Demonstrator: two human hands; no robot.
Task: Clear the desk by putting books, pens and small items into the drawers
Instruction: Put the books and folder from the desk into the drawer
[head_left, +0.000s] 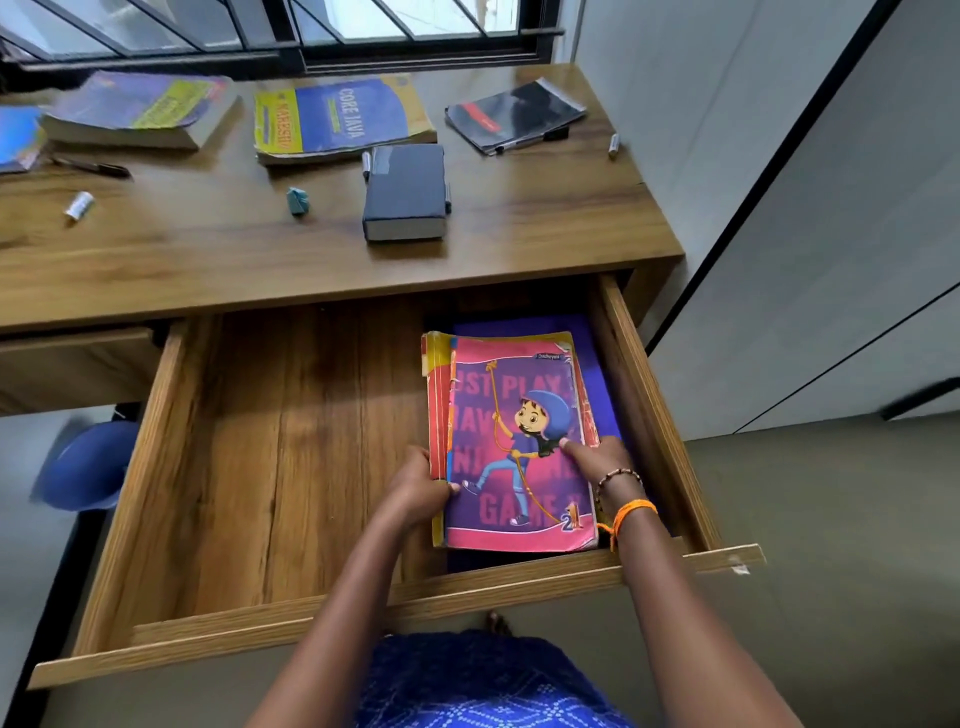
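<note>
Open drawer (156, 467), pink cartoon book (514, 441) (worn edges)

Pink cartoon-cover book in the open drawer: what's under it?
Beneath the pink cartoon-cover book lies something flat and purple, showing past its top and right edges. The rest is covered, so I cannot identify it.

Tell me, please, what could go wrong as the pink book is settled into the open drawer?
The pink book has frayed, loose pages at its left edge, where the left hand grips; they could tear or fold. The right hand sits between book and drawer wall, so fingers might get squeezed.
</note>
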